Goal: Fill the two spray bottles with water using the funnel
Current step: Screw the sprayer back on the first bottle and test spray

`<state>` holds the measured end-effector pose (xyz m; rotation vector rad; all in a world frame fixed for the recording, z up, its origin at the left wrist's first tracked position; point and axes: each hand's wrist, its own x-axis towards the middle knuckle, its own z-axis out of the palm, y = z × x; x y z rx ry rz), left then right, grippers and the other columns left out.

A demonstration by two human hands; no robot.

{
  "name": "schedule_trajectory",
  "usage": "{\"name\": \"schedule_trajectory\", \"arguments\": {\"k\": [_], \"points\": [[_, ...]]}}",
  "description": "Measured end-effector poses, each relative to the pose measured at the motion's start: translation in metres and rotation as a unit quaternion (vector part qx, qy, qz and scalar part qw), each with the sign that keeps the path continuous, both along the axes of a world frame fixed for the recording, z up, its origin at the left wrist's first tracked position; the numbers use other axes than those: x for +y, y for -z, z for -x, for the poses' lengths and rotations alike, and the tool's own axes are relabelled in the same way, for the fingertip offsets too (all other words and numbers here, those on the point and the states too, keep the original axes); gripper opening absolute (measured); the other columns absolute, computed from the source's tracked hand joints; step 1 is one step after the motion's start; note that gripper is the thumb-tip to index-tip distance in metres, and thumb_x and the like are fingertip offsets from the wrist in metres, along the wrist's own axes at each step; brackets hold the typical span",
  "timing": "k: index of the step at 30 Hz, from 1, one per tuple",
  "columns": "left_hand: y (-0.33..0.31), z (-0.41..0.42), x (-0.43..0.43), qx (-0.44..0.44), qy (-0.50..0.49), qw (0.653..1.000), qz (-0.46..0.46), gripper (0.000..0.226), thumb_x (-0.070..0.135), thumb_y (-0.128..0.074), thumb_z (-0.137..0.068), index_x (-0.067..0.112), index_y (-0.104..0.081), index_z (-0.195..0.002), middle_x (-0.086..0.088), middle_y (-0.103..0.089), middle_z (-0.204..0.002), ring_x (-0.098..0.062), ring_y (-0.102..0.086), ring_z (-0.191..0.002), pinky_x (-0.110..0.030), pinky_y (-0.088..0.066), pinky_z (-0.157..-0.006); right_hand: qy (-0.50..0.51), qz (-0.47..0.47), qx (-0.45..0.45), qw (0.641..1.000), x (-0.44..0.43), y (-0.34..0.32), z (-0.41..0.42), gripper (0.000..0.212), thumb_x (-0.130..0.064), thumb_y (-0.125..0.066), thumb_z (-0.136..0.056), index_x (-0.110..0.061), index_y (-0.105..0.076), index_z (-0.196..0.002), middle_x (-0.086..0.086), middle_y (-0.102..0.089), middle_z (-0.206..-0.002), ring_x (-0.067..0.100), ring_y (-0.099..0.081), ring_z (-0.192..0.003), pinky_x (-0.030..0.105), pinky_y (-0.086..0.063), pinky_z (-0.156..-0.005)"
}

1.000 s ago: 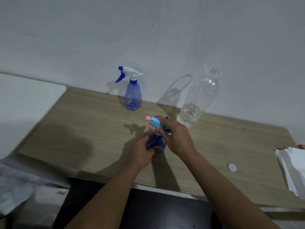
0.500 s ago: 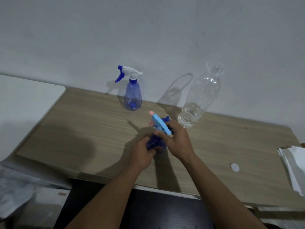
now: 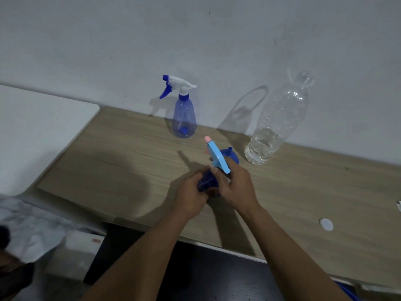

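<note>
My left hand grips the dark blue body of a spray bottle at the middle of the wooden table. My right hand holds its light blue trigger head, whose pink nozzle points up and away. Just behind my right hand a blue funnel shows in part. A second spray bottle, with a clear blue body and a white and blue head, stands upright by the wall. To the right a large clear water bottle leans against the wall, uncapped, with water in its lower part.
A white bottle cap lies on the table at the right. A white surface adjoins the table on the left. White paper shows at the right edge. The table's front edge is close to my forearms.
The trigger head has turned in my right hand, its pink nozzle swinging from pointing left to pointing up and away. My left hand has kept its hold on the bottle body.
</note>
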<state>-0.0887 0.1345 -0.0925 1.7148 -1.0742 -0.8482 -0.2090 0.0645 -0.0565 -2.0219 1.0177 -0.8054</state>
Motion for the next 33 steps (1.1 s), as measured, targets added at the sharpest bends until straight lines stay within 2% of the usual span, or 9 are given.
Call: {"name": "schedule_trajectory", "arguments": {"k": [5, 8, 11, 15, 18, 22, 24, 29, 33], "points": [[0.001, 0.003, 0.0, -0.072, -0.045, 0.996, -0.029, 0.025, 0.017, -0.079, -0.074, 0.012, -0.071, -0.096, 0.0, -0.073, -0.09, -0.019, -0.069, -0.085, -0.029, -0.052, -0.074, 0.053, -0.082, -0.039, 0.994, -0.002, 0.001, -0.005, 0.026, -0.021, -0.076, -0.085, -0.014, -0.056, -0.098, -0.007, -0.072, -0.086, 0.002, -0.067, -0.077, 0.012, -0.048, -0.062], [-0.004, 0.003, 0.001, -0.068, -0.049, 0.996, -0.022, 0.024, 0.011, -0.081, -0.076, 0.01, -0.07, -0.097, 0.011, -0.068, -0.081, 0.008, -0.064, -0.075, -0.005, -0.042, -0.063, 0.062, -0.064, -0.027, 0.996, -0.002, 0.0, -0.009, 0.029, -0.027, -0.078, -0.082, -0.017, -0.053, -0.093, -0.007, -0.07, -0.082, 0.003, -0.065, -0.074, 0.014, -0.045, -0.057], [-0.005, 0.004, 0.003, -0.067, -0.034, 0.997, -0.017, 0.031, 0.008, -0.081, -0.077, 0.014, -0.071, -0.105, 0.014, -0.066, -0.086, 0.027, -0.054, -0.07, 0.003, -0.036, -0.064, 0.05, -0.057, -0.04, 0.996, 0.0, 0.004, -0.006, 0.024, -0.028, -0.072, -0.086, -0.018, -0.051, -0.093, -0.003, -0.069, -0.081, 0.008, -0.066, -0.072, 0.024, -0.048, -0.061], [-0.008, 0.004, 0.004, -0.065, -0.035, 0.997, -0.008, 0.038, 0.011, -0.081, -0.075, 0.012, -0.071, -0.111, 0.003, -0.073, -0.098, 0.006, -0.06, -0.079, -0.005, -0.04, -0.068, 0.026, -0.047, -0.051, 0.997, 0.0, 0.003, -0.004, 0.019, -0.024, -0.067, -0.091, -0.016, -0.053, -0.099, -0.003, -0.07, -0.085, 0.011, -0.068, -0.075, 0.026, -0.051, -0.064], [-0.009, 0.003, 0.003, -0.072, -0.028, 0.997, -0.013, 0.035, 0.008, -0.08, -0.076, 0.012, -0.071, -0.11, 0.006, -0.069, -0.097, 0.019, -0.056, -0.076, 0.0, -0.038, -0.067, 0.031, -0.057, -0.059, 0.996, 0.002, 0.003, -0.004, 0.015, -0.022, -0.068, -0.092, -0.023, -0.057, -0.102, -0.008, -0.07, -0.082, 0.006, -0.067, -0.073, 0.017, -0.047, -0.062], [-0.008, 0.002, 0.002, -0.094, -0.032, 0.995, -0.018, 0.032, 0.013, -0.08, -0.077, 0.009, -0.071, -0.108, 0.0, -0.072, -0.099, 0.002, -0.058, -0.081, 0.0, -0.039, -0.065, 0.034, -0.049, -0.052, 0.997, 0.004, 0.008, -0.006, 0.009, -0.024, -0.067, -0.092, -0.025, -0.06, -0.096, -0.01, -0.069, -0.079, 0.007, -0.066, -0.072, 0.023, -0.049, -0.063], [-0.009, 0.004, 0.003, -0.097, -0.031, 0.995, -0.012, 0.033, 0.01, -0.081, -0.076, 0.009, -0.071, -0.108, 0.006, -0.068, -0.095, 0.012, -0.056, -0.077, 0.002, -0.037, -0.065, 0.056, -0.077, -0.059, 0.994, 0.003, 0.007, -0.008, 0.017, -0.026, -0.073, -0.087, -0.021, -0.059, -0.098, -0.01, -0.071, -0.082, 0.003, -0.067, -0.075, 0.018, -0.049, -0.064], [-0.013, 0.005, 0.004, -0.084, -0.03, 0.996, -0.006, 0.036, 0.007, -0.079, -0.078, 0.012, -0.07, -0.113, 0.016, -0.061, -0.084, 0.019, -0.054, -0.073, 0.004, -0.035, -0.064, 0.082, -0.081, -0.044, 0.992, -0.001, 0.008, -0.013, 0.034, -0.035, -0.078, -0.079, -0.019, -0.055, -0.098, -0.006, -0.072, -0.087, 0.011, -0.069, -0.079, 0.041, -0.055, -0.072], [-0.014, 0.005, 0.005, -0.099, -0.034, 0.994, -0.008, 0.034, 0.012, -0.082, -0.076, 0.014, -0.072, -0.108, 0.009, -0.067, -0.09, 0.002, -0.061, -0.075, 0.002, -0.036, -0.063, 0.048, -0.05, -0.047, 0.997, 0.004, 0.008, -0.006, 0.021, -0.031, -0.069, -0.09, -0.019, -0.055, -0.099, -0.004, -0.069, -0.082, 0.012, -0.066, -0.073, 0.04, -0.054, -0.068]]}}
